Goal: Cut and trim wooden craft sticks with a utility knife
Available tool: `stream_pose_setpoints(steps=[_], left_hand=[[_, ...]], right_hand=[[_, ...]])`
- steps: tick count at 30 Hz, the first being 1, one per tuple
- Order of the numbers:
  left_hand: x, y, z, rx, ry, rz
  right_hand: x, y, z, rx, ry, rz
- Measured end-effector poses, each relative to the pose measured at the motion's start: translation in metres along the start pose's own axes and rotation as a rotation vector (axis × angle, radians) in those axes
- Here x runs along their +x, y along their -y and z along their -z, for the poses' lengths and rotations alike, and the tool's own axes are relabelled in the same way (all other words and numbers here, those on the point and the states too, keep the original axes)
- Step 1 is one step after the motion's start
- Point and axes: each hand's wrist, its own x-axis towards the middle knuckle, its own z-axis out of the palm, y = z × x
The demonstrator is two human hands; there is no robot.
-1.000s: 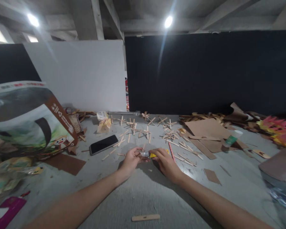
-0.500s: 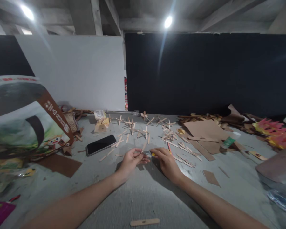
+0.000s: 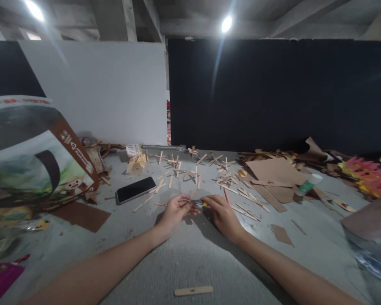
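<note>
My left hand (image 3: 174,214) is closed in a pinch on a small wooden craft stick (image 3: 192,195), which points up and away from the fingers. Facing it, my right hand (image 3: 225,217) grips a craft knife (image 3: 205,204) with yellow on its body. The thin grey blade reaches left to the stick, close by my left fingertips; whether it cuts into the wood I cannot tell. Most of the knife's handle is hidden under my right fingers. Near my forearms, one loose craft stick (image 3: 193,291) with a dark mark lies flat on the grey table (image 3: 152,267).
Craft-stick pieces, several crossed, lie scattered (image 3: 178,167) beyond my hands. A phone (image 3: 136,190) is at left, before a large printed bag (image 3: 28,156). At right are cardboard sheets (image 3: 269,171), a glue stick (image 3: 308,185) and pink-yellow paper shapes (image 3: 358,171). Black and white panels stand behind.
The view has tilted slightly, so the background sits a little higher. My hands keep nearly the same pose, with the knife blade still against or close to the held stick.
</note>
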Motion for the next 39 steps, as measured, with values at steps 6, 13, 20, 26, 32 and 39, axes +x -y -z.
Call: stream_pose_setpoints(steps=[6, 13, 20, 26, 32, 39], left_hand=[[0.0017, 0.0012, 0.0000, 0.002, 0.002, -0.001], [0.0007, 0.0004, -0.0001, 0.006, 0.001, -0.001], [0.0000, 0.0000, -0.0007, 0.004, -0.007, 0.005], [0.0002, -0.0005, -0.0006, 0.015, 0.003, 0.002], [0.0003, 0.0006, 0.0005, 0.021, 0.009, 0.003], [-0.0002, -0.0006, -0.0004, 0.047, 0.022, 0.009]], right_hand=[[0.0022, 0.0026, 0.0035, 0.041, 0.018, -0.013], [0.0023, 0.0050, 0.0044, 0.063, 0.032, 0.004], [0.0008, 0.0038, 0.0029, 0.063, 0.021, 0.000], [-0.0001, 0.0022, 0.0033, 0.065, 0.027, 0.008], [0.0004, 0.0019, 0.0048, 0.069, 0.044, -0.008], [0.0018, 0.0014, 0.0045, 0.050, 0.050, 0.006]])
